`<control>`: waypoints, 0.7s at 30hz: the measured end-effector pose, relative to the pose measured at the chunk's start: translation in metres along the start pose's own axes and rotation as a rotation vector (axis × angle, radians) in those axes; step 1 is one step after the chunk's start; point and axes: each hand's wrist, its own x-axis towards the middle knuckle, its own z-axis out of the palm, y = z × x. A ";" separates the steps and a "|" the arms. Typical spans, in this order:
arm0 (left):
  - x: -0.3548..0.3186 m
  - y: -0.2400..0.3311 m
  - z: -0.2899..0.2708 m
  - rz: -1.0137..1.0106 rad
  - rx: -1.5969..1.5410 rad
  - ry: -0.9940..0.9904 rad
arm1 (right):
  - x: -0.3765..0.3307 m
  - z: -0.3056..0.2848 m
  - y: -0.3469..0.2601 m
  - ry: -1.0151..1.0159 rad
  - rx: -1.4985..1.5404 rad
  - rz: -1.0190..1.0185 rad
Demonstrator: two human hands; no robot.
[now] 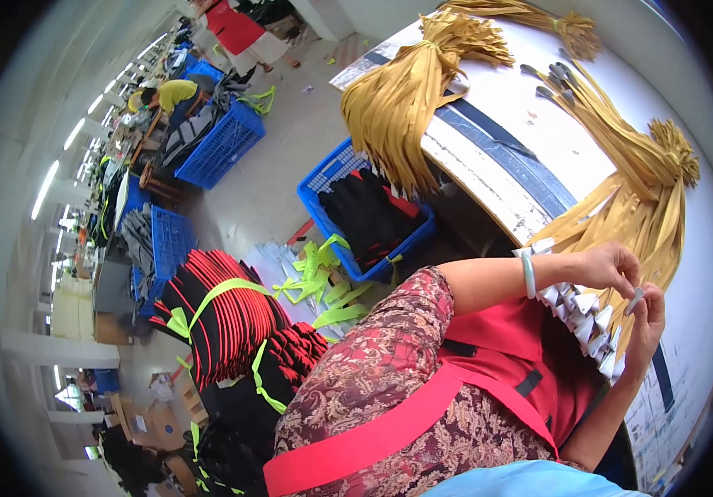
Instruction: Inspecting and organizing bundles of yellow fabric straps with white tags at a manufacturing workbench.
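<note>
My left hand (609, 268), with a pale bangle (529, 275) on its wrist, is closed in a pinch above the worktable. Right beside it, my right hand (648, 323) is closed too, its fingertips almost meeting those of the left. Between the fingertips is a small pale grey piece (635, 300), too small to name. Yellow-brown straps (650, 228) spread out on the table under and past my hands. Several white folded tips (582, 319) line up at the strap ends, against my red apron (497, 331).
Another bundle of yellow-brown straps (398, 99) hangs over the white table's (497, 186) edge. Below it stands a blue crate (311, 186) of black and red pieces. Stacked black pieces with red edges (215, 315), tied with lime strips, lie left. People work farther back.
</note>
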 end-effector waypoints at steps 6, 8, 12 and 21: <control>-0.002 -0.006 -0.010 0.036 -0.048 0.006 | 0.001 0.012 0.002 0.063 -0.083 -0.004; -0.004 -0.010 -0.008 0.012 -0.063 0.012 | -0.004 0.006 0.010 0.031 -0.054 0.007; 0.000 0.001 -0.003 -0.032 0.009 0.000 | -0.002 -0.007 0.013 -0.069 0.015 0.052; 0.003 -0.011 -0.007 -0.035 -0.109 0.014 | 0.014 -0.018 0.013 -0.210 -0.028 0.043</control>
